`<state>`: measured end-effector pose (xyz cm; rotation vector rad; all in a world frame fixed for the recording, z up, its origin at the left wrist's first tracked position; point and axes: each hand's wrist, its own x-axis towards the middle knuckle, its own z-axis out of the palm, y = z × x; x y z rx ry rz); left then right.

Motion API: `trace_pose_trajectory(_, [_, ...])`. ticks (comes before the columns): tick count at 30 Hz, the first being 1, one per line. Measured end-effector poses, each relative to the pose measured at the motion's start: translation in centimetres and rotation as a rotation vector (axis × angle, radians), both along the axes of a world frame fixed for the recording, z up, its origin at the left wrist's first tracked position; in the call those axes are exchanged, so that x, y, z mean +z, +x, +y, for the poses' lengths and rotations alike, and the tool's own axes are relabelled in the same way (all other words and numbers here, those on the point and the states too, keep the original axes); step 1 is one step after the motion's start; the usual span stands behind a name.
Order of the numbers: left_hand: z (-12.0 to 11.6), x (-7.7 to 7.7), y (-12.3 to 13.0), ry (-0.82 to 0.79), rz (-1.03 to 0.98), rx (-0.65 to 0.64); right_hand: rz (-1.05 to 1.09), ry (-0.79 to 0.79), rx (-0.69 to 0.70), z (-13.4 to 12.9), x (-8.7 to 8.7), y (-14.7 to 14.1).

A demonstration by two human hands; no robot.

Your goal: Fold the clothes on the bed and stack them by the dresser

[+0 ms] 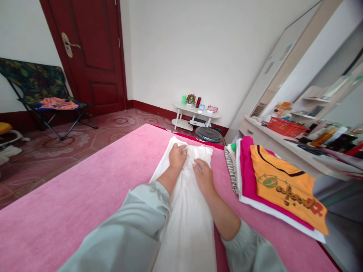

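Note:
A long white garment (190,211) lies lengthwise on a pink bedcover (99,177), its far end slightly rumpled. Near that far end, my left hand (177,155) has its fingers curled and pinches the white fabric. My right hand (204,175) is a little closer to me on the garment's right side, its bent fingers and thumb gripping the cloth. What kind of garment it is cannot be made out. To the right sits a stack of folded clothes (246,166), topped by an orange shirt (295,189) with printed lettering.
A dresser (261,130) with a red basket (286,126) and bottles stands along the right. Past the bed's far edge are a low white table (184,109) and a round dark object (209,134). A folding chair (56,102) stands left, near a red door (96,56).

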<state>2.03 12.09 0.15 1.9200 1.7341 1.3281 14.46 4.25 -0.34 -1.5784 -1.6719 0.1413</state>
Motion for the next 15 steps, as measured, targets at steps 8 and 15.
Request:
trace_pose_trajectory(8, [-0.3, 0.4, -0.1, -0.060, 0.115, 0.088, -0.377, -0.079, -0.161, 4.2, 1.1, 5.7])
trace_pose_trajectory(15, [-0.2, 0.2, -0.1, -0.107, 0.118, 0.094, -0.366, -0.222, -0.207, 6.1, 1.6, 8.4])
